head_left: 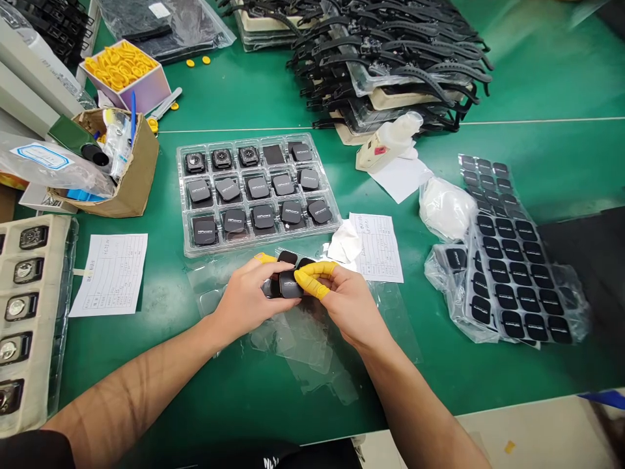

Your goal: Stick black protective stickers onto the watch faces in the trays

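My left hand (249,293) is closed, gripping a black square smartwatch (291,285) without a strap between thumb and fingers. A dark film with pale lettering covers the watch face. Yellow finger cots cover the thumb and fingertips of my right hand (342,293), which pinches the watch's right edge. Part of a sheet of black film stickers (287,257) shows just behind the fingers. Clear plastic backing sheets (312,358) lie under both hands. Beyond them, a clear blister tray (185,228) holds several watches, most covered with the same lettered film.
Sticker sheets (527,280) lie at right beside a white wad (446,208). A white bottle (388,142) stands near stacked trays of black straps (400,58). A box of yellow finger cots (120,68), a cardboard box (139,176) and a cream watch tray (53,312) occupy the left.
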{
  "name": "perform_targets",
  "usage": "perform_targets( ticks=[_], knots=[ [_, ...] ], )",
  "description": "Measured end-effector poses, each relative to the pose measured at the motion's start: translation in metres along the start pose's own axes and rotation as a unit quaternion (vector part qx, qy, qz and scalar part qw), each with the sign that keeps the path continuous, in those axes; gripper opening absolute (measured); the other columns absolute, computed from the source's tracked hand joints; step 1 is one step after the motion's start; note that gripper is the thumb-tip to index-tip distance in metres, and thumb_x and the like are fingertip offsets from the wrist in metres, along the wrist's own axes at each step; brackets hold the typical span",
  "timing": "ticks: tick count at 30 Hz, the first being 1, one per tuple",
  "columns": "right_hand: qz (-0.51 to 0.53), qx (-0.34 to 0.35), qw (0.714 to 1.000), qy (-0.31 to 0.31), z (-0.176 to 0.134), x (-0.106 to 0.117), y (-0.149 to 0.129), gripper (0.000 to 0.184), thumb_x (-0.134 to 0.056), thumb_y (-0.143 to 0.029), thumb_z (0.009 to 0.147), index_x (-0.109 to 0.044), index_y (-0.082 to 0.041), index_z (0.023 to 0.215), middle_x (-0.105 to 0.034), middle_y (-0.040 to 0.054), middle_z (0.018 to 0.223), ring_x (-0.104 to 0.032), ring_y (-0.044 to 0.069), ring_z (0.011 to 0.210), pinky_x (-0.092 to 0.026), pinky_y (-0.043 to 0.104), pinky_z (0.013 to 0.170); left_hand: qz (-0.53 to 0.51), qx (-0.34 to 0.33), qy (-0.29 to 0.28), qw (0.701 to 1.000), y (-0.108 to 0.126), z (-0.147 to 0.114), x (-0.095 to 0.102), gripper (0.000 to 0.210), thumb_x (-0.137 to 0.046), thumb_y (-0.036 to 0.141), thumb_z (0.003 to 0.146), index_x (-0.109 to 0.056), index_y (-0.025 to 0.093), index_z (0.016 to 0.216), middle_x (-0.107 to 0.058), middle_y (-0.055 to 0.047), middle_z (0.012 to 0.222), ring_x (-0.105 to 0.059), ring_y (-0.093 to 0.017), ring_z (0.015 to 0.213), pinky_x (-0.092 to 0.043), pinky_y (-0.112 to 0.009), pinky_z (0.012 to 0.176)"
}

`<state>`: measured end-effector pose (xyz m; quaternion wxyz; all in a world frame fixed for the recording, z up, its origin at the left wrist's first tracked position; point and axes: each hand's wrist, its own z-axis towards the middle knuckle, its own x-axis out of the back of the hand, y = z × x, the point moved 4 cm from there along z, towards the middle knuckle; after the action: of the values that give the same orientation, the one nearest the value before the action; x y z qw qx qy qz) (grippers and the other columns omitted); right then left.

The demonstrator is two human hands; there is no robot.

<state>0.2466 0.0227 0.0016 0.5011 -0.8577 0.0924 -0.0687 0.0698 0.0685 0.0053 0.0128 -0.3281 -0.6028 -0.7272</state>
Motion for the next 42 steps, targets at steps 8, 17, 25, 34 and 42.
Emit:
perform_targets(
  ticks=[8,17,25,34,42],
  knots=[
    [0.004,-0.003,1.0,0.002,-0.001,-0.001,0.0,0.043,-0.1,-0.051,0.059,-0.08,-0.022,0.083,-0.079,0.0044,0.088,-0.068,0.019,0.08,-0.056,0.032,0.076,-0.004,-0.012,0.005,1.0,-0.003,0.0,-0.002,0.05,-0.095,0.024,0.073,-0.08,0.029,0.119,-0.083,-0.003,0.116,-0.078,-0.026,0.104,-0.066,-0.038,0.095],
    [-0.002,0.004,1.0,0.005,-0.001,-0.001,0.0,0.043,-0.098,-0.054,0.061,-0.081,-0.022,0.085,-0.08,0.0051,0.09,-0.07,0.02,0.081,-0.057,0.034,0.076,-0.004,0.005,-0.002,1.0,-0.001,0.0,-0.001,0.047,-0.094,0.023,0.074,-0.081,0.029,0.118,-0.083,-0.005,0.116,-0.078,-0.029,0.105,-0.066,-0.041,0.096],
    [-0.003,0.01,1.0,-0.002,-0.001,-0.001,0.001,0.041,-0.097,-0.052,0.064,-0.08,-0.021,0.086,-0.081,0.0053,0.09,-0.071,0.02,0.082,-0.058,0.033,0.077,-0.006,0.013,-0.007,1.0,0.0,0.0,-0.001,0.047,-0.094,0.021,0.073,-0.081,0.027,0.118,-0.083,-0.005,0.117,-0.078,-0.028,0.106,-0.065,-0.038,0.095],
    [-0.213,0.108,0.967,0.087,-0.006,0.013,-0.009,0.047,-0.078,-0.065,0.087,-0.075,-0.025,0.112,-0.077,0.0034,0.084,-0.069,0.02,0.071,-0.054,0.034,0.069,-0.015,0.008,-0.002,1.0,0.0,0.001,0.0,0.046,-0.095,0.021,0.073,-0.081,0.027,0.116,-0.083,-0.005,0.113,-0.077,-0.027,0.102,-0.065,-0.037,0.092],
    [-0.489,0.242,0.788,-0.285,-0.012,0.008,-0.011,0.042,-0.056,-0.051,0.107,-0.071,-0.026,0.136,-0.071,-0.0005,0.069,-0.058,0.017,0.055,-0.037,0.029,0.056,-0.069,0.004,0.029,0.997,-0.01,0.001,-0.002,0.05,-0.097,0.026,0.07,-0.081,0.025,0.117,-0.08,-0.004,0.105,-0.074,-0.022,0.089,-0.064,-0.035,0.08]
  ],
)
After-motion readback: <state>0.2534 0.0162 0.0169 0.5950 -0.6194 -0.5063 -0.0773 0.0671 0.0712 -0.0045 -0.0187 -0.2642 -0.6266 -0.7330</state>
